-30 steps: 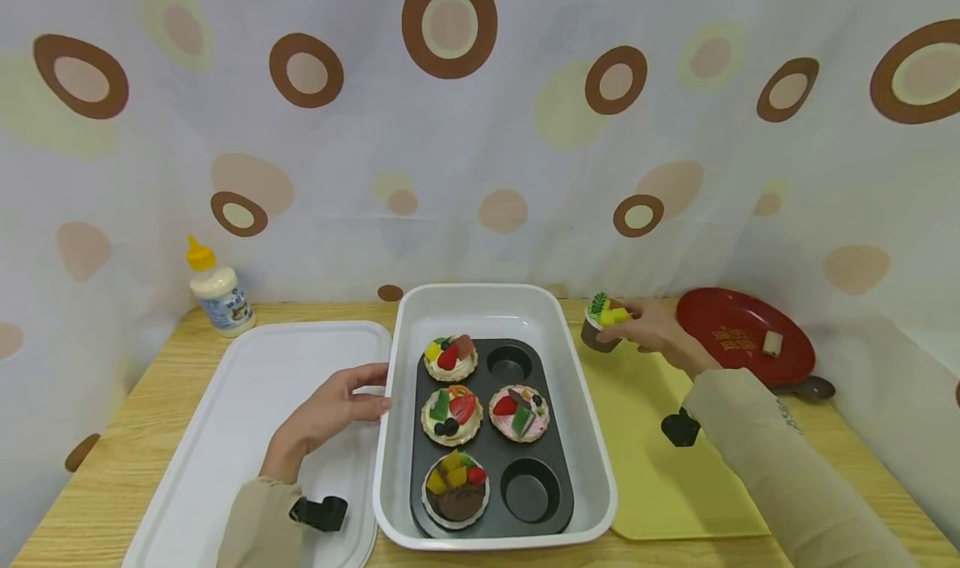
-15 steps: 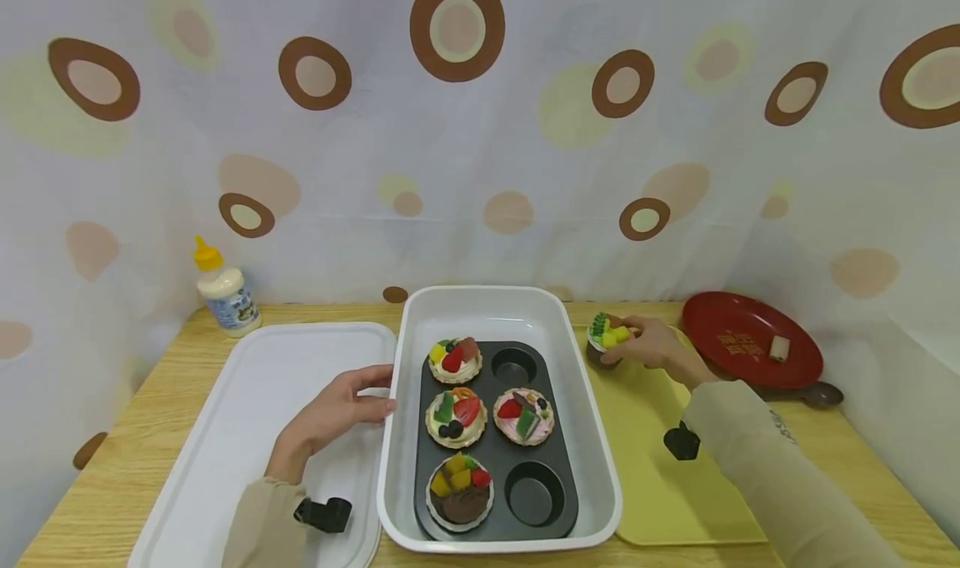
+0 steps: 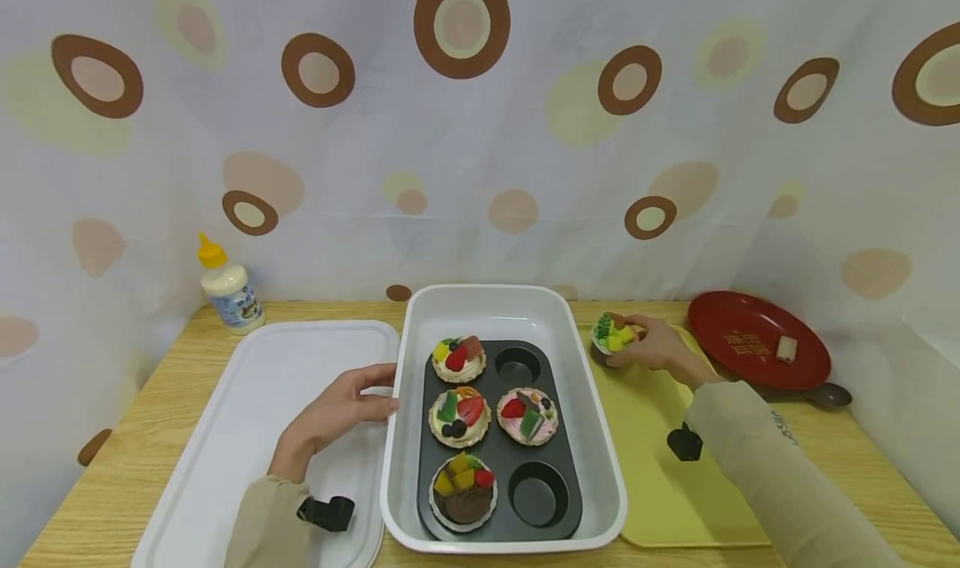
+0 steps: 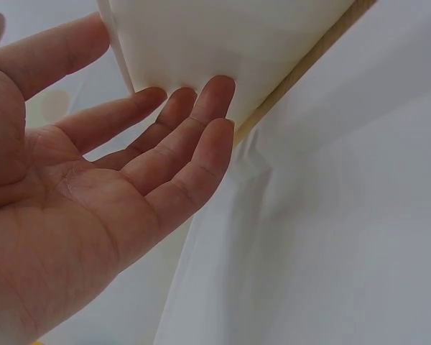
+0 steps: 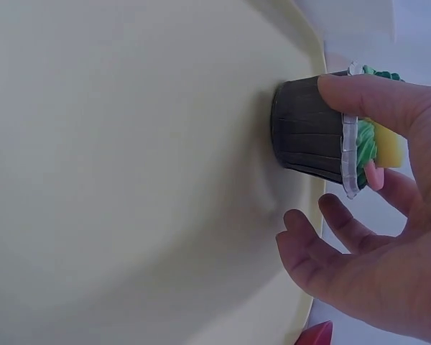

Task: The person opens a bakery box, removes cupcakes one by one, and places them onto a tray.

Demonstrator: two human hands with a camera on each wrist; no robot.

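Note:
At the back left corner of the yellow tray, my right hand holds a dark-cupped cupcake with green and yellow topping. In the right wrist view the thumb lies on the cup, which stands upright on the tray. My left hand touches the left wall of the white bin with relaxed fingers; the left wrist view shows that hand with fingertips against the white wall. Inside the bin, a dark muffin pan carries several fruit-topped tarts and two bare cups.
A white tray lies at the left, with a yellow-capped bottle behind it. At the back right are a red plate bearing a small beige piece and a dark spoon.
My right hand has lowered the cupcake from above the yellow tray onto its back left corner. The left hand has stayed at the bin's wall.

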